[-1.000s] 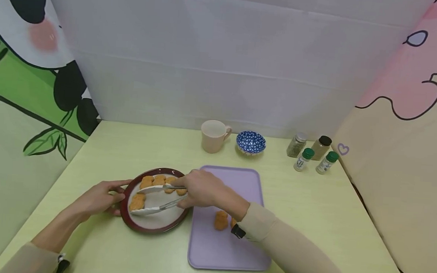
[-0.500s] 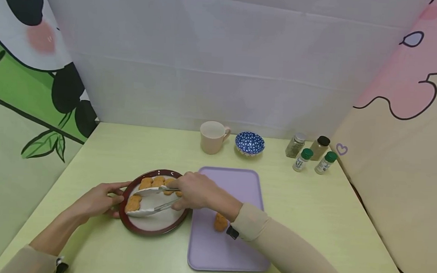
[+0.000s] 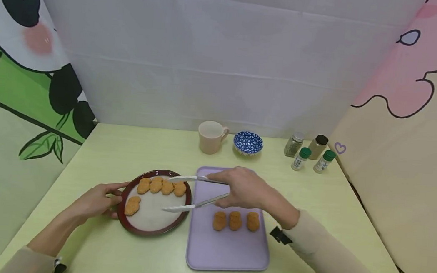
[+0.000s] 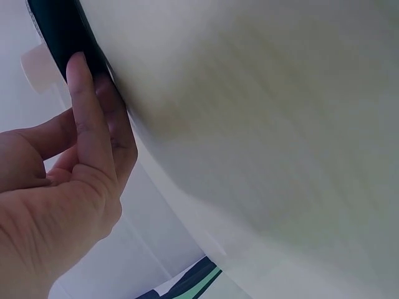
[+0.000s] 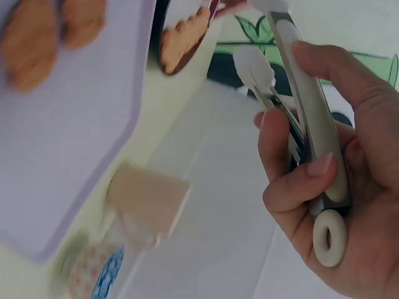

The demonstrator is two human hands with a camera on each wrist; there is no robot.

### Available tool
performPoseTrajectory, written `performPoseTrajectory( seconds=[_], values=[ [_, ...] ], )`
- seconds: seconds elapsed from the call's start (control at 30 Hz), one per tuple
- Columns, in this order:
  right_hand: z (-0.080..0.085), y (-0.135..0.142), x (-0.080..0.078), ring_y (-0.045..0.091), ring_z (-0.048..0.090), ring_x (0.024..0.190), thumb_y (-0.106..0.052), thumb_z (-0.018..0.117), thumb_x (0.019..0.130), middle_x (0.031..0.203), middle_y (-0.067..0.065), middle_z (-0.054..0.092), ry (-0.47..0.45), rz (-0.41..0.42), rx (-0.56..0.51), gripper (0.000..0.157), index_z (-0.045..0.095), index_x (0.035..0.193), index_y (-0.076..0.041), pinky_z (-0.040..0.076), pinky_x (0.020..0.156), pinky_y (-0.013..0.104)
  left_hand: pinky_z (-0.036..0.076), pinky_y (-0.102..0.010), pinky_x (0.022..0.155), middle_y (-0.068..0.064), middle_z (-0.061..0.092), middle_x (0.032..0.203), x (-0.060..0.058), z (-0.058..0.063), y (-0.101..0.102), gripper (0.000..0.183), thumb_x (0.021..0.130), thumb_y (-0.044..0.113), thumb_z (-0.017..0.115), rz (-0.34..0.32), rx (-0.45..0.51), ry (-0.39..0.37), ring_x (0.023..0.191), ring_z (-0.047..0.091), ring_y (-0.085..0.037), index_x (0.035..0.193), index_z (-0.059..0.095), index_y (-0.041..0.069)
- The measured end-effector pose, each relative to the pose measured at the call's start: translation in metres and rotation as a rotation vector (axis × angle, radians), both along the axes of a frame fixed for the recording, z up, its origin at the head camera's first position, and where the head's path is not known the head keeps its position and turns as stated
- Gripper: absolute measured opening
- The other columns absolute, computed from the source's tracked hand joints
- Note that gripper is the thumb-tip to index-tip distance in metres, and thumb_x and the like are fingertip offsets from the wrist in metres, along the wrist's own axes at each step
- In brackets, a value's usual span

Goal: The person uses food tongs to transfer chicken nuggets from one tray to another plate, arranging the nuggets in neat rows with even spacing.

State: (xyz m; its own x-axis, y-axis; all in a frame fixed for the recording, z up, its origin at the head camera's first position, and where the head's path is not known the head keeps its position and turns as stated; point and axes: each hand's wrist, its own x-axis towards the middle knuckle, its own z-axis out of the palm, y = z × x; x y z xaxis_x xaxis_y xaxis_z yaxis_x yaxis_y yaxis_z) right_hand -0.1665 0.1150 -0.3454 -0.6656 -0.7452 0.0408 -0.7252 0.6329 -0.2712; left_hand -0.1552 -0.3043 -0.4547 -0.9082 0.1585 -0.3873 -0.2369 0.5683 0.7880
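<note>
My left hand (image 3: 96, 200) holds the near-left edge of a brown-rimmed white plate (image 3: 155, 210), fingers at the rim; the left wrist view shows them against the dark rim from below. My right hand (image 3: 245, 190) grips a pair of white-tipped tongs (image 3: 182, 208), whose arms stand apart with nothing between them. Their tips reach over the plate's right part. Several golden nuggets (image 3: 156, 185) form a row along the plate's far side, and one nugget (image 3: 132, 206) lies alone at its left. In the right wrist view, thumb and fingers wrap the tongs' handles (image 5: 312, 106).
A purple tray (image 3: 228, 252) right of the plate bears three nuggets (image 3: 235, 221) in a row. Behind stand a pink mug (image 3: 210, 138), a blue patterned bowl (image 3: 248, 143) and several spice jars (image 3: 300, 159). A pale wall covering (image 3: 226, 70) closes off the back.
The tongs have come away from the lone nugget, which lies on the plate's left. My right hand has moved right over the tray, uncovering its nuggets. My left hand stays at the rim.
</note>
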Motion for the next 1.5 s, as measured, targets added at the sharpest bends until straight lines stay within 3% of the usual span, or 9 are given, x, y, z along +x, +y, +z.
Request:
performPoseTrajectory(
  seconds=[0.17,0.33,0.6,0.87,1.03,1.2,1.37,1.5],
  values=[
    [0.001,0.063,0.014,0.002,0.059,0.085,-0.035,0.077,0.072,0.112,-0.008,0.066,-0.057,-0.042,0.06,0.057,0.063,0.125,-0.018,0.049,0.073,0.026,0.055,-0.035,0.06,-0.022,0.051,0.114,0.0,0.002,0.0,0.052,0.096,0.004,0.048,0.001,-0.008,-0.004,0.069,0.063,-0.025,0.146,0.036,0.008],
    [-0.011,0.099,0.03,0.002,0.06,0.088,-0.037,0.079,0.071,0.112,-0.007,0.065,-0.097,-0.081,0.098,0.057,0.065,0.122,-0.016,0.051,0.073,0.029,0.055,-0.035,0.06,-0.023,0.05,0.114,0.0,0.002,0.001,0.052,0.096,0.005,0.048,-0.005,0.001,-0.003,0.069,0.063,-0.025,0.146,0.035,0.007],
    [-0.029,0.108,0.032,0.007,0.062,0.091,-0.035,0.079,0.071,0.109,-0.004,0.067,-0.113,-0.075,0.092,0.055,0.066,0.12,-0.013,0.053,0.075,0.031,0.054,-0.034,0.059,-0.022,0.053,0.114,-0.001,-0.003,0.0,0.052,0.095,0.006,0.049,-0.006,-0.022,-0.009,0.074,0.063,-0.024,0.146,0.036,0.009],
    [-0.028,0.104,0.028,0.005,0.062,0.085,-0.033,0.077,0.073,0.106,-0.003,0.068,-0.097,-0.069,0.09,0.05,0.067,0.119,-0.013,0.052,0.071,0.03,0.054,-0.034,0.059,-0.021,0.051,0.112,-0.001,-0.004,-0.001,0.052,0.096,0.006,0.05,-0.003,-0.017,-0.006,0.071,0.062,-0.024,0.146,0.036,0.007],
    [-0.017,0.087,0.023,0.002,0.055,0.07,-0.034,0.076,0.075,0.1,-0.008,0.068,-0.077,-0.072,0.061,0.05,0.067,0.12,-0.015,0.049,0.064,0.025,0.054,-0.035,0.059,-0.021,0.051,0.112,-0.001,-0.003,0.0,0.051,0.096,0.006,0.049,-0.006,-0.006,0.001,0.068,0.062,-0.025,0.146,0.036,0.008],
    [-0.009,0.036,0.011,0.003,0.051,0.065,-0.039,0.076,0.074,0.096,-0.012,0.067,-0.035,-0.046,0.046,0.053,0.066,0.122,-0.02,0.045,0.062,0.024,0.055,-0.036,0.059,-0.022,0.05,0.112,-0.001,0.0,0.001,0.051,0.096,0.005,0.048,0.001,0.007,0.004,0.068,0.062,-0.025,0.146,0.036,0.008],
    [-0.016,-0.02,-0.002,0.005,0.049,0.063,-0.039,0.077,0.074,0.091,-0.013,0.066,-0.042,0.011,0.041,0.054,0.065,0.124,-0.022,0.044,0.061,0.023,0.055,-0.036,0.059,-0.022,0.05,0.113,0.0,-0.001,0.0,0.051,0.096,0.005,0.048,0.007,0.013,0.003,0.068,0.062,-0.026,0.146,0.036,0.008],
    [-0.026,-0.05,-0.008,0.006,0.046,0.063,-0.038,0.076,0.075,0.079,-0.012,0.061,-0.066,0.037,0.042,0.054,0.063,0.125,-0.024,0.042,0.058,0.021,0.055,-0.037,0.059,-0.023,0.051,0.113,0.001,-0.002,0.001,0.052,0.096,0.005,0.047,0.008,0.006,-0.001,0.069,0.062,-0.025,0.146,0.036,0.01]
  ],
)
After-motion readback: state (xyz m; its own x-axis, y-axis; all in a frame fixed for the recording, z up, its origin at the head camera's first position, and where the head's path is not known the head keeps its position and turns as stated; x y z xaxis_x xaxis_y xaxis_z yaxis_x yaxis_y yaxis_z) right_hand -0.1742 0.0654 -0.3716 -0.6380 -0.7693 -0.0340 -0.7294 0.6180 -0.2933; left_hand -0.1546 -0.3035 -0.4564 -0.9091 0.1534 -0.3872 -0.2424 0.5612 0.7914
